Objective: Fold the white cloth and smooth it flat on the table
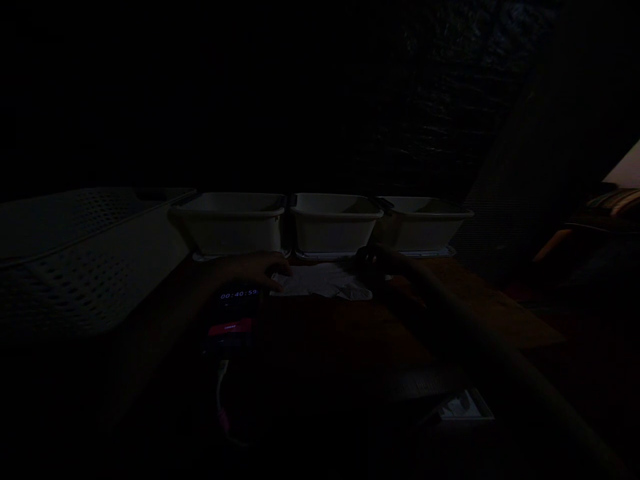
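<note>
The scene is very dark. A pale, crumpled sheet (325, 280), which could be paper or thin plastic, lies flat on the wooden table. My left hand (265, 268) rests at its left end, with a gap between thumb and fingers. At the sheet's far right corner is my right hand (373, 257), its fingers bent and close together. Shadow hides whatever those fingers hold. Beside my left wrist lies a phone (237, 310), its screen lit with a timer and a red bar.
Three light bins stand in a row behind the sheet: left (230, 230), middle (335, 230) and right (425, 230). A white perforated basket (90, 267) stands at the left. A cable (220, 393) runs from the phone. Near my right forearm lies a small pale card or box (466, 405).
</note>
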Demonstrator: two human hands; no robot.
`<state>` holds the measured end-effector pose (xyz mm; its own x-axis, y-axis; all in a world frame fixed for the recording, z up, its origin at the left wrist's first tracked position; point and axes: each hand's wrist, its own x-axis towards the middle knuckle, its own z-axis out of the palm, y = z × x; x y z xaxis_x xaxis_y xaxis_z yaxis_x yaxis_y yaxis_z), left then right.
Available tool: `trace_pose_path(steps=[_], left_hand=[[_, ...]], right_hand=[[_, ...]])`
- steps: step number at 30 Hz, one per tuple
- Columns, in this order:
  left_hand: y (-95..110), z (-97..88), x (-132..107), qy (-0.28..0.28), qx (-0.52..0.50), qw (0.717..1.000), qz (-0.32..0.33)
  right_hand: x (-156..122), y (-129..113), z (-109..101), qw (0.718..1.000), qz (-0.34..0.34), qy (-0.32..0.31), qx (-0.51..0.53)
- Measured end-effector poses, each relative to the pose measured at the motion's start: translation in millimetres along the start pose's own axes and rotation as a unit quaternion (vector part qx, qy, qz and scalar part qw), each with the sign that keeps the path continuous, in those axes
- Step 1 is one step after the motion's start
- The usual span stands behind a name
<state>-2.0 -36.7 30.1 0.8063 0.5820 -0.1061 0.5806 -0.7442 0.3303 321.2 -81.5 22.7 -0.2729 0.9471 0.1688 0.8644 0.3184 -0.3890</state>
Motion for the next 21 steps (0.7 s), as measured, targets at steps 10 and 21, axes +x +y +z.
trace_pose_path(steps=[10,21], left_hand=[[-1.7,-1.9,0.3,0.025,0.003,1.000,-0.009],[-6.5,-6.0,0.0,0.090,0.033,0.993,-0.074]], right_hand=[[2.0,2.4,-2.9,0.999,0.019,-0.047,0.001],[-6.1,-0.2,-3.3,0.999,-0.007,-0.021,-0.027]])
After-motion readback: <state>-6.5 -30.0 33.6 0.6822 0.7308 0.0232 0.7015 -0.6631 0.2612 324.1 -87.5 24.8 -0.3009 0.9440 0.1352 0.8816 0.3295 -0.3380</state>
